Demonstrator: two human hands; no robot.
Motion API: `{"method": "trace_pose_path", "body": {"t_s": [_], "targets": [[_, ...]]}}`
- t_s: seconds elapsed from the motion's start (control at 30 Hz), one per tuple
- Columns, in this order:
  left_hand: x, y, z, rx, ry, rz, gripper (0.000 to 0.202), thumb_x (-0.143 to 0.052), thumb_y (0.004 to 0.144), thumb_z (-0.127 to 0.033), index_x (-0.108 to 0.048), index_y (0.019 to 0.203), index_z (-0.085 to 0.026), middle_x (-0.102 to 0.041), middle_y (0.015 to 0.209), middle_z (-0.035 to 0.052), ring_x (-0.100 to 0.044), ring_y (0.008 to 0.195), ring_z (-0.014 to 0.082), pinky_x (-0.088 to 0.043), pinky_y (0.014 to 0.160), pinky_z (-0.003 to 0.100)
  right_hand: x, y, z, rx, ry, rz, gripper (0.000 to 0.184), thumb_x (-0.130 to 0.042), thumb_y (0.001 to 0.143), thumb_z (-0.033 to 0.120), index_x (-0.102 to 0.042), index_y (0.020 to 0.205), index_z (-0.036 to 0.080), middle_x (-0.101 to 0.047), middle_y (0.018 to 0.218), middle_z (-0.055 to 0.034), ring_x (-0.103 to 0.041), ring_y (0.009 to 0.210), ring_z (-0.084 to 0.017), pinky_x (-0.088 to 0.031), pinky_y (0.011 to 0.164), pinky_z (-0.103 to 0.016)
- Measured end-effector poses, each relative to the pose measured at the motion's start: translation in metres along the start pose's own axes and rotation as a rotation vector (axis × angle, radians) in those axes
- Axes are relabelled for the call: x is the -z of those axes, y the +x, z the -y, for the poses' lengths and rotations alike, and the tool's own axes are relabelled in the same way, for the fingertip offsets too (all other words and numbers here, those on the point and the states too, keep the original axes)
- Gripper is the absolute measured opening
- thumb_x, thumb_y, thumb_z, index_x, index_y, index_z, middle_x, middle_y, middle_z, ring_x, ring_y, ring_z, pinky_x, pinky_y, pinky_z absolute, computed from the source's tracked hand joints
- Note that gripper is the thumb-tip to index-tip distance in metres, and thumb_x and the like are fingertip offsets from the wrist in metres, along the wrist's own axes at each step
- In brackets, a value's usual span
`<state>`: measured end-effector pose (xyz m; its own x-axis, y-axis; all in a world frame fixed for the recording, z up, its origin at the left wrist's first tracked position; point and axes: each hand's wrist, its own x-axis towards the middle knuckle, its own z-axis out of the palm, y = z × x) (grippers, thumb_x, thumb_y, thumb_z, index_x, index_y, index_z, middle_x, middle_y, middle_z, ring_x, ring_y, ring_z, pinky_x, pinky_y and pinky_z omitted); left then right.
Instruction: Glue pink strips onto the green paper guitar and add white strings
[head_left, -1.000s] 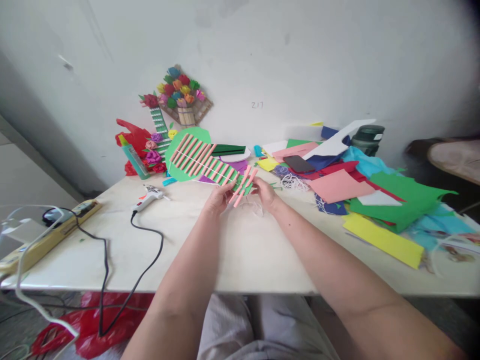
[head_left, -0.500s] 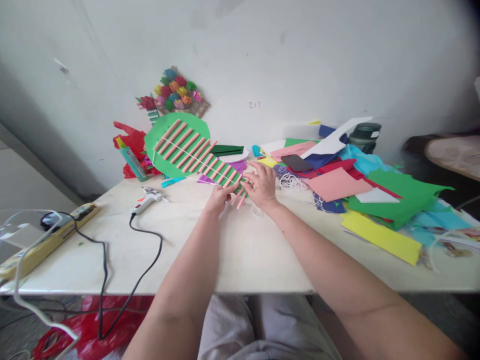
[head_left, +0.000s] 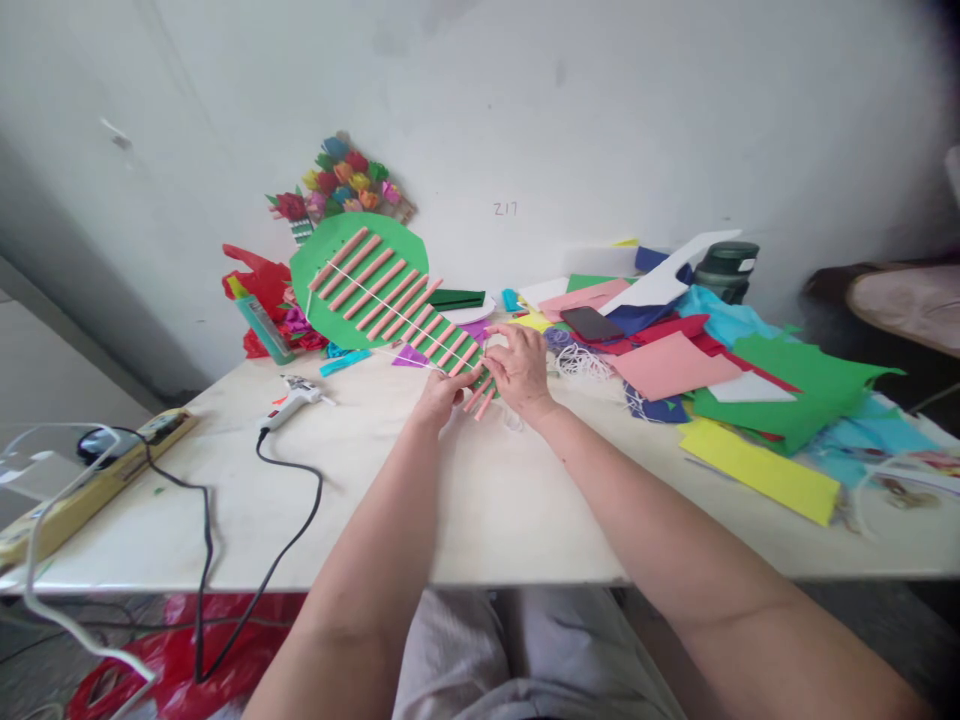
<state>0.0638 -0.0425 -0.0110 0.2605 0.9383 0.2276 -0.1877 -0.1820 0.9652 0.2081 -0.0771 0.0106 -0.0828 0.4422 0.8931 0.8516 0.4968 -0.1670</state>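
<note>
A green paddle-shaped craft piece (head_left: 315, 312) is held tilted above the table, its round wide end up and to the left. Pink paper sticks (head_left: 366, 278) lie across it in a row, with a white string (head_left: 390, 309) running over their middles. My left hand (head_left: 442, 395) is closed on the lower narrow end, thumb on top. At that same end my right hand (head_left: 521, 372) has thumb and index finger pinched where the string comes down. Its other fingers are lifted. A loose loop of string hangs just below the right hand.
A glue gun (head_left: 296, 402) with a black cord lies at left, near a power strip (head_left: 97, 485) and a glue bottle (head_left: 260, 322). Coloured sheets (head_left: 787, 390), a phone (head_left: 592, 324), a string bundle (head_left: 583, 362) and a dark green cup (head_left: 726, 270) are at right. Paper flowers (head_left: 352, 175) stand behind.
The wide end of the craft piece has tipped slightly upward. Both hands stay at its narrow end, and the right fingers have drawn a little closer together.
</note>
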Motion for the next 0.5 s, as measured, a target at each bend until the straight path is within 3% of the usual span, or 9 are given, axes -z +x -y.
{"method": "trace_pose_path", "body": {"t_s": [0.13, 0.23, 0.37, 0.5], "targets": [[0.001, 0.001, 0.001, 0.021, -0.024, -0.022, 0.031, -0.071, 0.055, -0.028, -0.046, 0.046, -0.013, -0.040, 0.041, -0.0048, -0.027, 0.034, 0.0018, -0.013, 0.037, 0.022, 0.006, 0.006, 0.004, -0.022, 0.141, -0.106, 0.025, -0.040, 0.085, 0.035, -0.059, 0.075, 0.021, -0.059, 0.101, -0.0056, -0.050, 0.092, -0.019, -0.037, 0.080, -0.034], [0.001, 0.002, 0.001, 0.025, -0.021, -0.034, 0.030, -0.071, 0.056, -0.029, -0.047, 0.047, -0.013, -0.041, 0.041, -0.0043, -0.028, 0.033, 0.0022, -0.012, 0.036, 0.023, 0.004, 0.007, 0.005, -0.138, 0.371, -0.117, 0.028, -0.031, 0.089, 0.038, -0.052, 0.081, 0.022, -0.061, 0.084, -0.0040, -0.055, 0.072, -0.014, -0.042, 0.068, -0.028], [0.000, 0.002, 0.000, 0.000, -0.012, -0.043, 0.026, -0.071, 0.056, -0.028, -0.050, 0.049, -0.013, -0.043, 0.042, -0.0043, -0.029, 0.033, 0.0023, -0.014, 0.036, 0.023, -0.006, 0.002, 0.003, -0.313, 0.591, -0.029, 0.026, -0.031, 0.088, 0.042, -0.046, 0.089, 0.021, -0.060, 0.074, -0.0006, -0.052, 0.052, -0.010, -0.040, 0.053, -0.023], [0.000, 0.002, 0.001, -0.046, -0.007, -0.045, 0.021, -0.070, 0.055, -0.026, -0.054, 0.053, -0.013, -0.046, 0.044, -0.0043, -0.033, 0.035, 0.0031, -0.017, 0.036, 0.021, -0.010, -0.001, -0.003, -0.198, 0.431, 0.123, 0.027, -0.036, 0.087, 0.037, -0.055, 0.080, 0.018, -0.059, 0.074, -0.0038, -0.055, 0.065, -0.013, -0.042, 0.062, -0.025]]}}
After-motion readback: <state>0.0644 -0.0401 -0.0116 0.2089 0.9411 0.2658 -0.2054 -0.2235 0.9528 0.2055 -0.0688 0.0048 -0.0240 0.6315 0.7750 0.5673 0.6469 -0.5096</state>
